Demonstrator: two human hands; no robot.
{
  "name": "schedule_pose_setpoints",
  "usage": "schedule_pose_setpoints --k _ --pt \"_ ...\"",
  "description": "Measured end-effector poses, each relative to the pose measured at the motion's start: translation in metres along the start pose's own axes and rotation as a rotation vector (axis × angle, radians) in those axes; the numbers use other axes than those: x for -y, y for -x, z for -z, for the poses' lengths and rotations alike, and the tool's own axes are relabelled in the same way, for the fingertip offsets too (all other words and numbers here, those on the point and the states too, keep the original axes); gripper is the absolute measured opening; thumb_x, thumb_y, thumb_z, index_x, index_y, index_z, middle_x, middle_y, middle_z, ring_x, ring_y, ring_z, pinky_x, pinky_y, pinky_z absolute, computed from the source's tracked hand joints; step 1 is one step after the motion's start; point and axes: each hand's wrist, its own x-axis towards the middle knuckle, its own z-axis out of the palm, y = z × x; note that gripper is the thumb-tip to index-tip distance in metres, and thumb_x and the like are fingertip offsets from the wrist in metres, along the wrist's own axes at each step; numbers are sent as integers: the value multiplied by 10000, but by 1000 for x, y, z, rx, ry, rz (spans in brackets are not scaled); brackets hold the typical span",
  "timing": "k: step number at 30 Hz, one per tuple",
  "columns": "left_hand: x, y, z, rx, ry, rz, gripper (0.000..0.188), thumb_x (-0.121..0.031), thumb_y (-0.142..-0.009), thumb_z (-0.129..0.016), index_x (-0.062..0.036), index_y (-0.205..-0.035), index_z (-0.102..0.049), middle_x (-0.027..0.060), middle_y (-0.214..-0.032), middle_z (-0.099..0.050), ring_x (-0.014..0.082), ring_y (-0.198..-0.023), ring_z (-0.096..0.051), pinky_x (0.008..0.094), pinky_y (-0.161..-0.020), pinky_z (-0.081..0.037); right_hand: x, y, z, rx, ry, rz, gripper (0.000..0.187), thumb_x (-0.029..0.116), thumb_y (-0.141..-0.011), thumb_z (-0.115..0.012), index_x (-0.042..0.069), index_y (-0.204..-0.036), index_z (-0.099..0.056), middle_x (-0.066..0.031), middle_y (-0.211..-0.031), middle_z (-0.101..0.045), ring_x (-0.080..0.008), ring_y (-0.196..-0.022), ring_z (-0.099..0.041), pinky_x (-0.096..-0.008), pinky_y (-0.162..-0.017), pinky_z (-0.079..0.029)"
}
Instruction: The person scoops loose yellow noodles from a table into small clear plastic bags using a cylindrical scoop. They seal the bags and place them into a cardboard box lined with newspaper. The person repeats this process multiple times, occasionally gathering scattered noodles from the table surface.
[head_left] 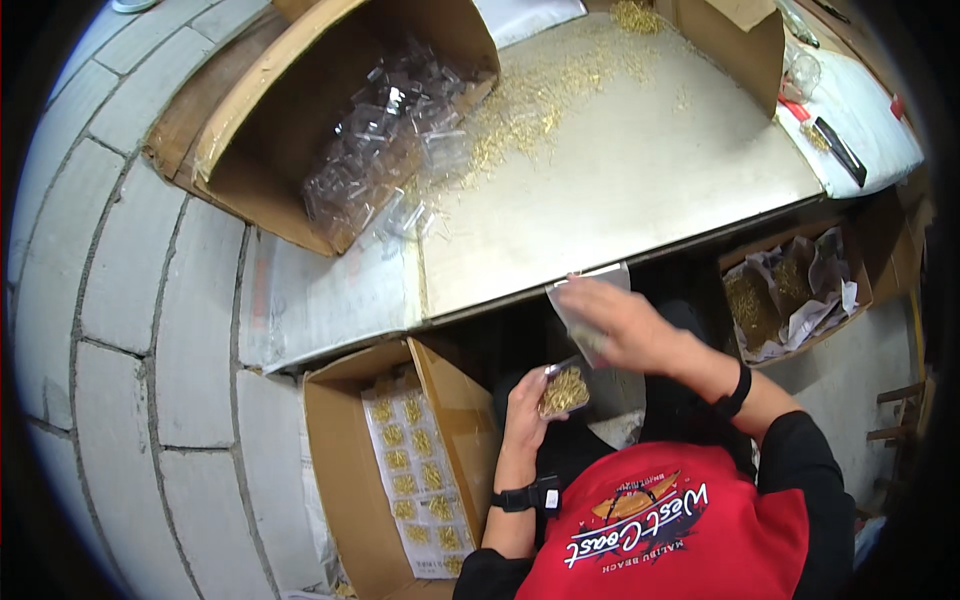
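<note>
In my left hand [527, 408], fingers closed round its side, is a small clear plastic box [565, 391] filled with tiny gold-coloured metal pieces. It is at the front of the table, above my lap. My right hand [622, 325] is up and to the right of the box, over a greyish flat sheet or chute [612, 275] at the table's front edge. Motion blurs its fingers, so I cannot tell whether it grips the sheet or anything else.
Loose gold pieces [530, 110] lie scattered over the pale tabletop [640, 190]. A tipped carton [255, 150] spills clear plastic boxes [390, 140]. Below left, a carton [455, 420] holds rows of filled boxes [415, 470]. A paper-lined carton [790, 290] and a black-handled brush [840, 150] are at right.
</note>
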Motion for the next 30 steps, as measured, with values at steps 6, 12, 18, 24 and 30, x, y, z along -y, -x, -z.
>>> schedule_pose_setpoints --k 6,12,18,24,30 --pt "43 -23 30 -18 126 234 418 -343 -989 -401 19 -1136 -550 130 -974 -654 199 -764 -678 301 -519 -570 -101 -136 21 25 437 -175 382 173 -865 -521 32 -1218 -487 -181 -1160 -531 -352 -1110 -510 -405 -910 -453" --pt "55 -47 13 6 28 242 405 -331 -996 -380 15 -1132 -540 116 -938 -655 185 -755 -672 289 -518 -567 -126 -138 6 275 617 -141 423 169 -881 -465 5 -1272 -455 -195 -1330 -451 -359 -1249 -425 -365 -998 -411" --pt "59 -55 -10 32 7 261 398 -361 -995 -370 -26 -1107 -555 85 -941 -645 159 -739 -662 273 -485 -547 -64 -54 27 149 267 -128 396 101 -887 -477 3 -1271 -479 -181 -1333 -478 -313 -1248 -450 -366 -1004 -410" --pt "73 -65 -21 30 10 320 427 -377 -987 -374 -15 -1141 -539 87 -930 -661 165 -741 -670 268 -477 -545 -67 -58 8 -31 188 -117 405 223 -917 -520 33 -1274 -496 -175 -1314 -499 -328 -1253 -437 -389 -1038 -367" --pt "77 -68 -24 0 68 262 420 -367 -983 -366 -20 -1166 -516 95 -963 -653 168 -760 -672 273 -473 -549 -14 -10 -19 -32 335 -22 415 134 -799 -597 6 -1189 -531 -174 -1273 -520 -336 -1249 -441 -407 -1022 -382"
